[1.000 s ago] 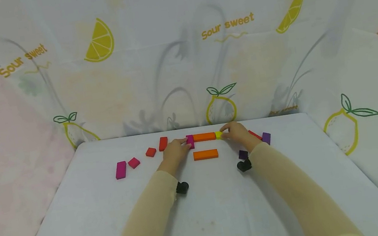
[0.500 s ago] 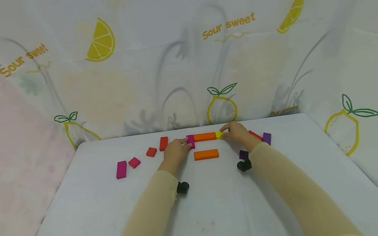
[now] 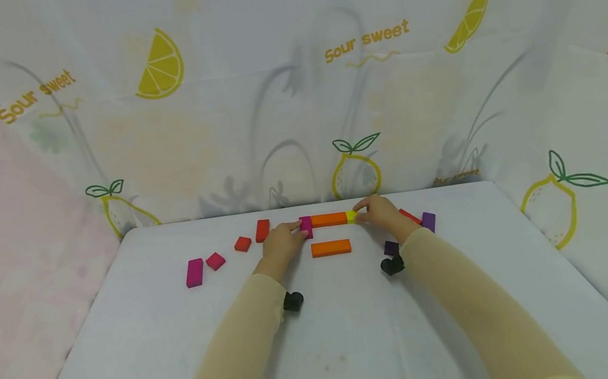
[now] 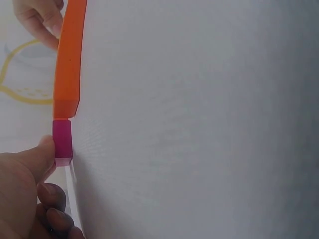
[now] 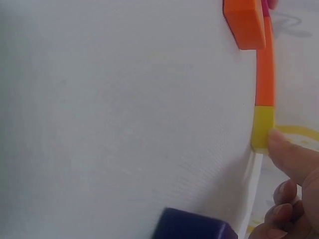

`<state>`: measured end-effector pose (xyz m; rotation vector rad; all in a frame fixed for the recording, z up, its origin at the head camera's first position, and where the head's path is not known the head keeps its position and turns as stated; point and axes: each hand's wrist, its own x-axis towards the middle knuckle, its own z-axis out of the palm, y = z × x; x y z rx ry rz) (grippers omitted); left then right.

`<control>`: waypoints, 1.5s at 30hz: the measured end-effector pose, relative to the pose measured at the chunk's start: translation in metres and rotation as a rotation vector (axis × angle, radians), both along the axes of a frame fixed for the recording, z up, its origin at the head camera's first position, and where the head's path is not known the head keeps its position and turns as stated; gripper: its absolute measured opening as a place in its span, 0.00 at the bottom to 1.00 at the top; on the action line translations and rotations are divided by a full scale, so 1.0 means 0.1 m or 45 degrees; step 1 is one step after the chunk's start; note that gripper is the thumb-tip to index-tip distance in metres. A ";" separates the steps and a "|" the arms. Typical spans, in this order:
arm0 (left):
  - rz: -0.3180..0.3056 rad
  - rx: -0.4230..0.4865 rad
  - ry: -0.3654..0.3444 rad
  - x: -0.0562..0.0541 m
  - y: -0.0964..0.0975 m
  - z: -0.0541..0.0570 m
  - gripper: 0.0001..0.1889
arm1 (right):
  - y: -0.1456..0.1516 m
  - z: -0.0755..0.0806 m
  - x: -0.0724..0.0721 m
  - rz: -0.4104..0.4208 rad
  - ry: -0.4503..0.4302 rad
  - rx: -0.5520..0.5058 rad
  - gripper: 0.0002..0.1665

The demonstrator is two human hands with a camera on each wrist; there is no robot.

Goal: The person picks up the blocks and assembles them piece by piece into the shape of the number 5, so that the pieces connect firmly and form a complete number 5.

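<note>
Near the back of the table, an orange block [image 3: 329, 220] lies between a magenta block [image 3: 306, 228] and a yellow block [image 3: 351, 216]. My left hand [image 3: 281, 245] pinches the magenta block at its left side, thumb in front. The yellow block is pinched by my right hand [image 3: 381, 214], whose thumb [image 5: 289, 154] shows against it in the right wrist view. That view has the yellow block [image 5: 263, 127] touching the end of the orange block [image 5: 265, 74]. A second orange block [image 3: 331, 248] lies parallel, closer to me.
Left of my hands lie a magenta block [image 3: 194, 272], a pink cube [image 3: 216, 261], a red-orange cube [image 3: 243, 244] and a red block [image 3: 263, 230]. Beside my right arm are a red block [image 3: 411, 216], a purple block [image 3: 429, 222] and a dark purple cube [image 3: 391, 248]. A printed cloth [image 3: 270, 122] hangs behind.
</note>
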<state>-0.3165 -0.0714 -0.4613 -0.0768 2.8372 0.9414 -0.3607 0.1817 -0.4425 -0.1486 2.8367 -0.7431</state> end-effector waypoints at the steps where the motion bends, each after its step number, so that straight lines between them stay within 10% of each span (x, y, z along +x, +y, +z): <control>1: -0.001 0.002 0.001 0.00 0.00 0.00 0.26 | 0.00 -0.01 0.00 0.000 0.003 -0.002 0.21; 28: -0.027 0.012 0.000 0.03 -0.04 0.02 0.26 | 0.06 0.02 0.06 -0.002 0.022 -0.022 0.24; 45: 0.044 -0.197 0.222 0.03 -0.47 0.13 0.23 | -0.06 0.04 0.31 0.186 0.017 -0.045 0.23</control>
